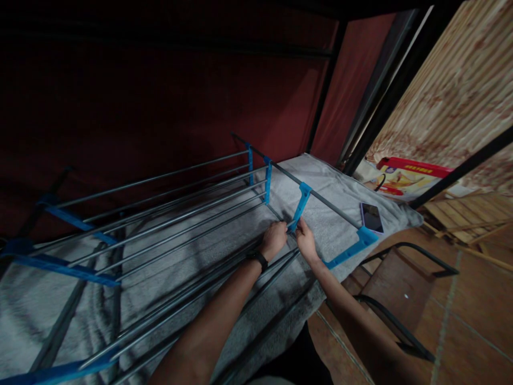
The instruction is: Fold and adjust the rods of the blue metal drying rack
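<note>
A rack of grey metal tubes [180, 206] joined by blue plastic brackets lies on a grey blanket. My left hand [274, 239] is closed, its fingertips at the lower end of a blue bracket [301, 203]. From the other side, my right hand [305, 240] pinches that same lower end. The bracket's upper end sits on a grey tube [328, 200] that slants across the rack's right side. Beside it, another blue bracket [355, 248] hangs from the same tube. Loose-looking tubes [200, 291] run beneath my left forearm. Exactly what lies between my fingertips is partly hidden.
The blanket [284, 168] covers a bed-like surface inside a dark metal frame [385, 91]. A phone [372, 217] lies on its right part. A chair [401, 283] stands on the tiled floor at right, near a red and yellow box [417, 176] and folded wooden slats [473, 214].
</note>
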A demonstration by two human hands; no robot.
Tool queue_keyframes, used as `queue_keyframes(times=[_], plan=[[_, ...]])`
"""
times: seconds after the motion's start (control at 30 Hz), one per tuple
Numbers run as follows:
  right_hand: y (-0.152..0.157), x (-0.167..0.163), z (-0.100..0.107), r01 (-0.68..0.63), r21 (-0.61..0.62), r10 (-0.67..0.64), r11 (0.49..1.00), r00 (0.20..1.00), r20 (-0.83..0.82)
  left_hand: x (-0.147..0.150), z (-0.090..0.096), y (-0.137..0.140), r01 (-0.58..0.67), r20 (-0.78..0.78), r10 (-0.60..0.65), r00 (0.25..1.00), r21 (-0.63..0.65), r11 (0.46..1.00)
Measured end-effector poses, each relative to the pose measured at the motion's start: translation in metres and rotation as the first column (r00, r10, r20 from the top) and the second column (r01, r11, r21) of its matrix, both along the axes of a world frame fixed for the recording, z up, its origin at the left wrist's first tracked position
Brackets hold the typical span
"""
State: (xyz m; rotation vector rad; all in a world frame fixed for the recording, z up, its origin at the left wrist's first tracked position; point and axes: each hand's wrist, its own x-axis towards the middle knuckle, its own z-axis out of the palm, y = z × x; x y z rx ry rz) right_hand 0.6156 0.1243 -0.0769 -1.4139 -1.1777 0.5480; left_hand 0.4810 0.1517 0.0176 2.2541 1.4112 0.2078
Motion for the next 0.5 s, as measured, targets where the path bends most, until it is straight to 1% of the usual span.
queue_keyframes(times=[0.13, 0.3, 0.5], plan=[[-0.0012, -0.0008, 0.0029, 0.012, -0.015, -0.011, 1.0, 1.0, 0.019, 0.0001, 0.0001, -0.0006, 0.0, -0.001, 0.0, 1.0, 0.0, 1.0], [-0.0017, -0.0047, 0.0031, 0.069, -0.057, -0.068, 0.996, 0.997, 0.019, 0.0007, 0.0014, -0.003, -0.009, -0.018, 0.009, 1.0, 0.012, 1.0], [-0.001, -0.0034, 0.0036, 0.031, -0.026, -0.032, 0.999, 0.999, -0.019, 0.003, 0.0062, -0.0075, -0.014, -0.028, 0.015, 1.0, 0.044, 0.999]])
